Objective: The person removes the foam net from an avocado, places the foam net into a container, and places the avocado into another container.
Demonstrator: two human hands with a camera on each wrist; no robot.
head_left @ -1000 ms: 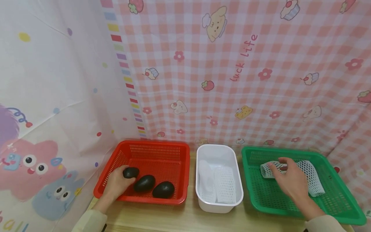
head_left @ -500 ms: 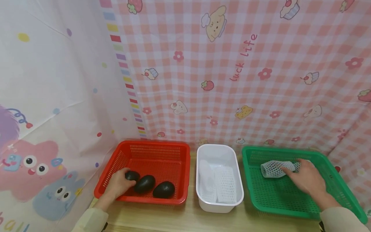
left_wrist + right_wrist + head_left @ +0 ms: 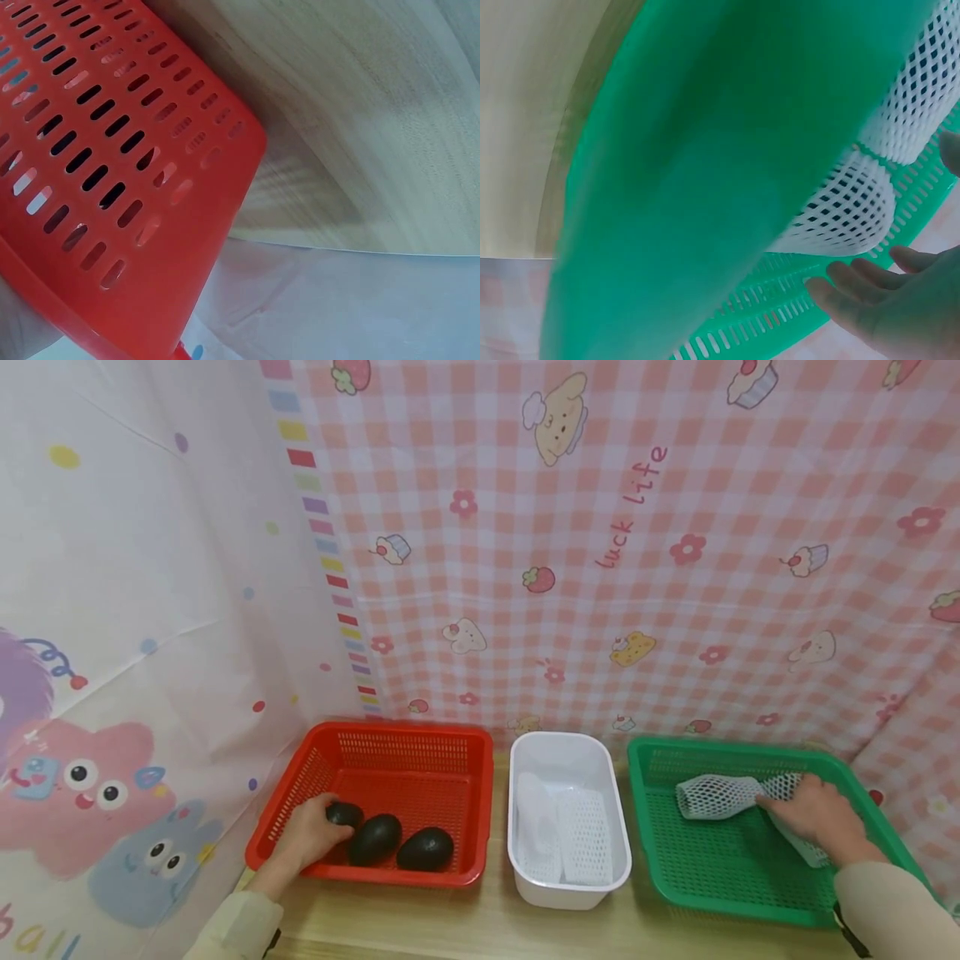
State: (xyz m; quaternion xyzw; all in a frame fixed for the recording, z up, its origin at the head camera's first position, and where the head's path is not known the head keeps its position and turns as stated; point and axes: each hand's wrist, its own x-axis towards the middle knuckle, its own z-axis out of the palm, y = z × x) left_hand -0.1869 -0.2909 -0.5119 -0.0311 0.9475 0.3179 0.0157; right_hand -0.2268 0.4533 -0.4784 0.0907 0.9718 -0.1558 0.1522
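Observation:
In the head view, my left hand [image 3: 306, 835] is in the red basket [image 3: 405, 878], thumb and fingers around the leftmost dark avocado [image 3: 344, 814]. Two more avocados, a middle one [image 3: 375, 839] and a right one [image 3: 425, 849], lie beside it. My right hand [image 3: 821, 818] is over the green basket [image 3: 720, 906], above a white foam net sleeve [image 3: 801, 842] that it partly hides. Another foam net sleeve [image 3: 716, 797] lies to its left. The right wrist view shows the right hand's fingers [image 3: 847, 289] spread, apart from the netting [image 3: 847, 210].
Between the baskets stands a white plastic bin [image 3: 568, 897] with white netted pieces [image 3: 583, 835] inside. All three containers sit on a wooden table [image 3: 420, 922]. A pink checked curtain [image 3: 585, 610] hangs behind, and a white printed sheet [image 3: 150, 610] on the left.
My right hand has moved right, from above the left net sleeve to the right one, uncovering the left sleeve. The left hand and its avocado have shifted slightly right.

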